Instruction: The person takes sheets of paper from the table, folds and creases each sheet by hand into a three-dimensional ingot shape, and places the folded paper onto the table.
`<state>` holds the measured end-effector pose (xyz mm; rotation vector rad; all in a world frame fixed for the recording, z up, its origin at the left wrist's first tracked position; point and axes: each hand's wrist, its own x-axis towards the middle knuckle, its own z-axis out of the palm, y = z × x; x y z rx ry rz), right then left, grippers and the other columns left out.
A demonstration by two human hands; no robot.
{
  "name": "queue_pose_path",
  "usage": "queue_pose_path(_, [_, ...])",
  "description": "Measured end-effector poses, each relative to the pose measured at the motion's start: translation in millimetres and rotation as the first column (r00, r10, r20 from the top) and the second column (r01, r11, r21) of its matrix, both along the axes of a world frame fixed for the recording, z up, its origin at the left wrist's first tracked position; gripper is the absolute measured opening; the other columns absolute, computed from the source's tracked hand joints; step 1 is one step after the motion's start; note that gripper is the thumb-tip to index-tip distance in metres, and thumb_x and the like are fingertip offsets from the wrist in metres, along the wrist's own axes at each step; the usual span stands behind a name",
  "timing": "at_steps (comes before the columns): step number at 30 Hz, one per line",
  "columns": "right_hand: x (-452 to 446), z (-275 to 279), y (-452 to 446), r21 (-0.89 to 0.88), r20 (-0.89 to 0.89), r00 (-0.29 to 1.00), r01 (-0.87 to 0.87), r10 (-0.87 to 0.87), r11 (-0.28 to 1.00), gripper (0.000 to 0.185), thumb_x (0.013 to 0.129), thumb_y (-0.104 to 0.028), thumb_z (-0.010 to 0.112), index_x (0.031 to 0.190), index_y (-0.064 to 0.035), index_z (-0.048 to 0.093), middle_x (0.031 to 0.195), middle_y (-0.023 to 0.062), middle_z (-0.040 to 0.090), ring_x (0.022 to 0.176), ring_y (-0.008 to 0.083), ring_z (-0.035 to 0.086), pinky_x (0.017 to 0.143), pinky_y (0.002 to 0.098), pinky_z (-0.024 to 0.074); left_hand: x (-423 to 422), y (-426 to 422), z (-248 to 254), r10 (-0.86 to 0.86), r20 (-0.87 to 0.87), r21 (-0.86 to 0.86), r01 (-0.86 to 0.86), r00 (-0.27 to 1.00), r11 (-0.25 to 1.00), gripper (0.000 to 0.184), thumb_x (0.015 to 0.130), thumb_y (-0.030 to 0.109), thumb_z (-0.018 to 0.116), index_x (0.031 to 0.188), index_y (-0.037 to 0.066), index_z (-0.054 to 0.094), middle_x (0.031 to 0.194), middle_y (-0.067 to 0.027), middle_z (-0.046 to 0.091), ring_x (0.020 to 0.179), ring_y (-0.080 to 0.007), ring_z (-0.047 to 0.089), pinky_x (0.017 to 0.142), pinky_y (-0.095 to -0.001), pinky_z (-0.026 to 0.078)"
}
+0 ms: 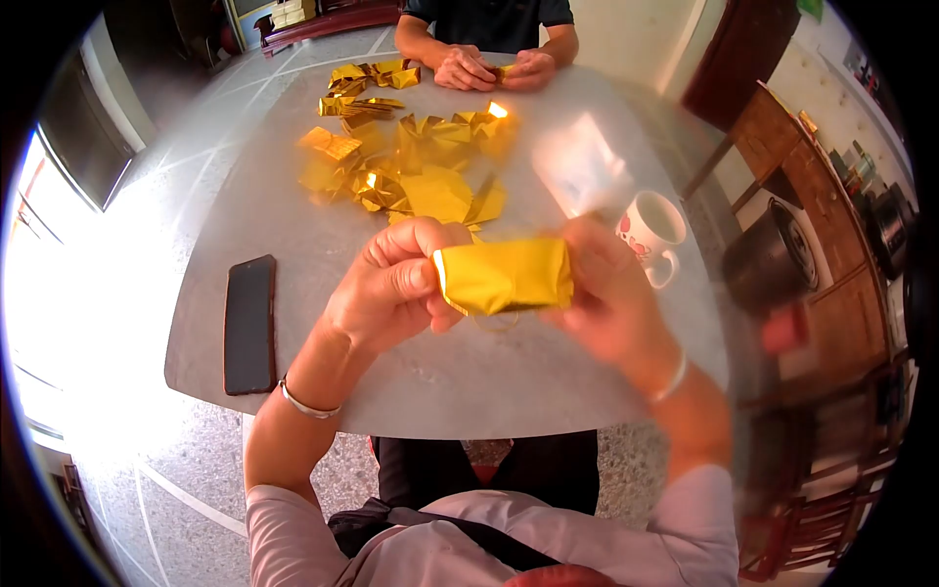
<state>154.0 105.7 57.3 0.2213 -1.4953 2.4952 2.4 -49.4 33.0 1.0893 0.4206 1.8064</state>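
Between my two hands, above the near half of the table, is a folded piece of gold foil paper, boxy and creased. My left hand pinches its left end between thumb and fingers. At the right end, my right hand grips the foil paper, its fingers partly hidden behind it and a little blurred. Beyond my hands lies a loose pile of gold foil pieces, some folded and some flat. Bracelets show on both my wrists.
A phone lies on the grey table at left. To the right stand a white mug and a blurred white plastic packet. Across the table a person's hands hold a small gold piece. A dark bin stands by a wooden cabinet.
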Motion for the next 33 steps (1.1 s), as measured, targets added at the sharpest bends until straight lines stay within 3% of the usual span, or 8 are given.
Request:
queue_pose_path(10, [-2, -9, -8, -0.036, -0.104, 0.994, 0.014, -0.018, 0.999, 0.016, 0.087, -0.019, 0.058, 0.089, -0.0046, 0.051, 0.077, 0.0076, 0.054, 0.052, 0.0122, 0.049, 0.046, 0.0217, 0.0373, 7, 5, -4, 0.01, 0.02, 0.162, -0.013, 1.0, 0.987, 0.021, 0.084, 0.023, 0.061, 0.084, 0.003, 0.057, 0.081, -0.0087, 0.057, 0.067, -0.0179, 0.052, 0.062, -0.0269, 0.046])
queue_pose_path(14, [-12, 2, 9, -0.051, 0.026, 0.994, 0.103, -0.102, 0.993, 0.019, 0.088, -0.021, 0.056, 0.09, -0.0028, 0.053, 0.071, 0.0067, 0.055, 0.055, 0.0116, 0.049, 0.049, 0.0228, 0.0376, -8, 9, -3, 0.308, 0.093, -0.208, -0.284, 0.947, 0.936, 0.017, 0.086, 0.022, 0.057, 0.094, 0.007, 0.055, 0.088, -0.0048, 0.057, 0.071, -0.0123, 0.051, 0.065, -0.0237, 0.044])
queue_pose_path(16, [-29, -6, 25, 0.089, 0.045, 0.968, 0.24, -0.245, 0.967, 0.018, 0.088, -0.02, 0.055, 0.091, -0.0021, 0.054, 0.075, 0.0058, 0.059, 0.058, 0.0114, 0.051, 0.051, 0.0224, 0.0391, -21, 10, -9, 0.509, 0.146, -0.403, -0.418, 0.849, 0.814, 0.016, 0.087, 0.018, 0.053, 0.097, 0.006, 0.054, 0.086, -0.0028, 0.056, 0.07, -0.0096, 0.05, 0.064, -0.0221, 0.042])
queue_pose_path(20, [-76, -6, 45, 0.441, 0.1, 0.833, 0.453, -0.544, 0.775, 0.02, 0.086, -0.019, 0.055, 0.094, -0.0007, 0.056, 0.082, 0.0057, 0.062, 0.063, 0.0092, 0.055, 0.054, 0.0212, 0.041, -49, 8, -30, 0.718, 0.091, -0.471, -0.606, 0.69, 0.641, 0.017, 0.087, 0.015, 0.052, 0.099, 0.004, 0.053, 0.083, -0.0035, 0.054, 0.068, -0.0104, 0.048, 0.061, -0.0223, 0.042])
queue_pose_path(23, [-115, -7, 57, 0.48, 0.087, 0.841, 0.435, -0.535, 0.762, 0.028, 0.084, -0.02, 0.056, 0.101, 0.0021, 0.057, 0.083, 0.0053, 0.063, 0.068, 0.0093, 0.058, 0.055, 0.0212, 0.0419, -52, 8, -29, 0.796, 0.049, -0.471, -0.689, 0.603, 0.551, 0.017, 0.087, 0.014, 0.052, 0.099, 0.003, 0.053, 0.083, -0.0042, 0.054, 0.068, -0.0109, 0.048, 0.061, -0.0232, 0.042])
queue_pose_path(26, [-129, -23, 61, 0.741, 0.04, 0.806, 0.373, -0.59, 0.559, 0.031, 0.082, -0.022, 0.058, 0.104, 0.0008, 0.06, 0.086, 0.0077, 0.065, 0.071, 0.0118, 0.061, 0.055, 0.0239, 0.0429, -55, 5, -25, 0.863, 0.038, -0.495, -0.741, 0.504, 0.455, 0.017, 0.087, 0.012, 0.05, 0.101, 0.003, 0.053, 0.085, -0.005, 0.054, 0.068, -0.0111, 0.048, 0.061, -0.0236, 0.042])
queue_pose_path(28, [-129, -40, 56, 0.883, -0.159, 0.865, 0.34, -0.476, 0.323, 0.029, 0.08, -0.022, 0.058, 0.101, -0.0022, 0.062, 0.086, 0.0103, 0.065, 0.069, 0.015, 0.061, 0.055, 0.0263, 0.0434, -60, 2, -28, 0.881, 0.046, -0.501, -0.752, 0.47, 0.428, 0.017, 0.087, 0.011, 0.049, 0.102, 0.003, 0.053, 0.086, -0.0053, 0.054, 0.069, -0.0112, 0.048, 0.061, -0.0238, 0.042])
queue_pose_path(33, [-113, -62, 28, 0.952, -0.275, 0.899, 0.205, -0.341, -0.228, 0.021, 0.076, -0.027, 0.064, 0.084, -0.0079, 0.062, 0.086, 0.0098, 0.058, 0.077, 0.0234, 0.057, 0.065, 0.0329, 0.0451, -56, 3, -27, 0.88, 0.022, -0.474, -0.77, 0.475, 0.427, 0.018, 0.087, 0.009, 0.048, 0.103, 0.002, 0.052, 0.087, -0.0058, 0.054, 0.069, -0.0111, 0.048, 0.06, -0.024, 0.042])
